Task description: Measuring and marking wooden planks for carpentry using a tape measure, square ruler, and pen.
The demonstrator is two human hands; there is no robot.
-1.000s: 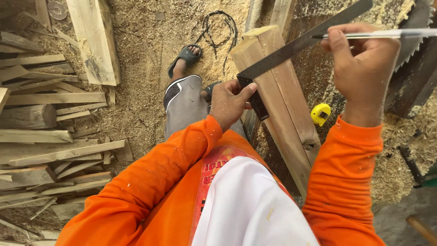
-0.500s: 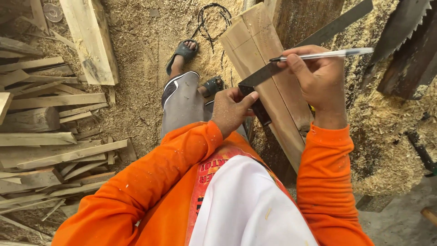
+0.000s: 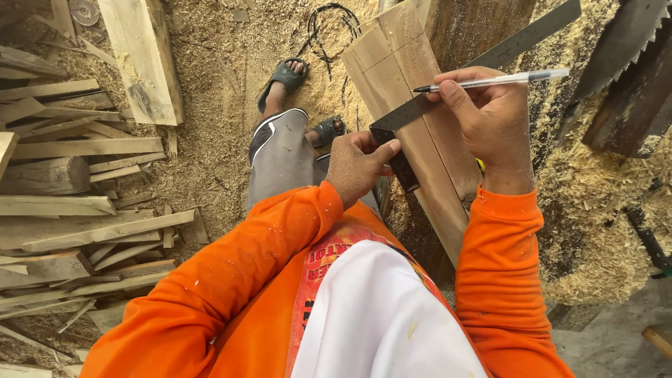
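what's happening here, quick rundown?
A person in an orange long-sleeved top is marking a wooden plank that leans over a sawdust-covered floor. The left hand presses the dark stock of a try square against the plank's edge, with the metal blade lying across its face. The right hand holds a clear pen in a writing grip, tip at the blade's edge. A pile of wood offcuts lies to the left, a toothed saw blade at upper right.

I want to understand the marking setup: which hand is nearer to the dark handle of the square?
Left. The left hand grips the square's dark handle at the plank's edge. The right hand is farther along the metal blade, holding a pen with its tip at the blade.
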